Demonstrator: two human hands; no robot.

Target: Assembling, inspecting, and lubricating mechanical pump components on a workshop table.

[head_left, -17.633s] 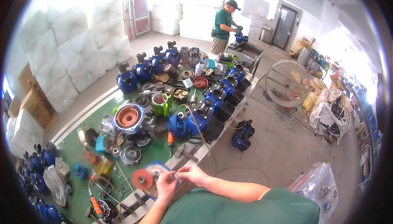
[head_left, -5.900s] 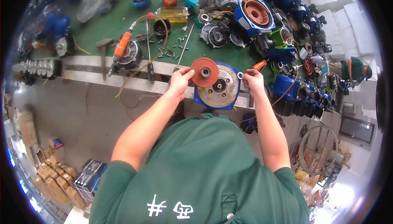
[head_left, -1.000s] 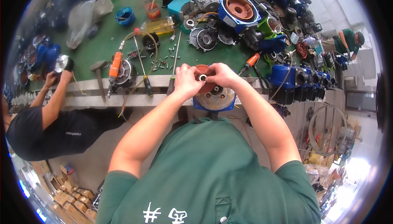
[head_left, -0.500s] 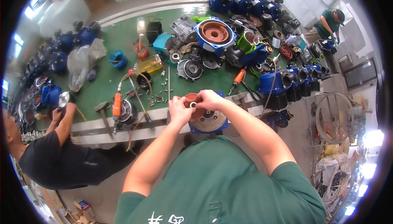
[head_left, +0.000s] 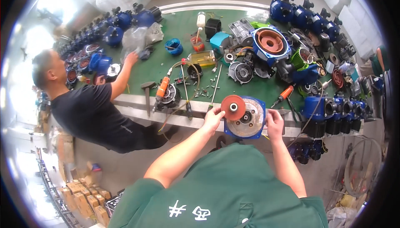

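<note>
Head view, blue motor (head_left: 253,123): its round grey face shows.
Red wheel (head_left: 233,108): over the motor's upper left; I cannot tell if they touch.
Left hand (head_left: 213,119): fingers pinch the wheel's rim.
Right hand (head_left: 274,124): by the motor's right edge, fingers curled; cannot tell if they hold anything.
Wheel trouble: it could slip and fall, because only one hand holds its edge.

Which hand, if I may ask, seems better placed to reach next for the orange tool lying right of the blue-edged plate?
Probably the right hand: it is closer to the orange tool, while the left hand holds the reddish disc. Whether the right hand holds something small is unclear.
</note>
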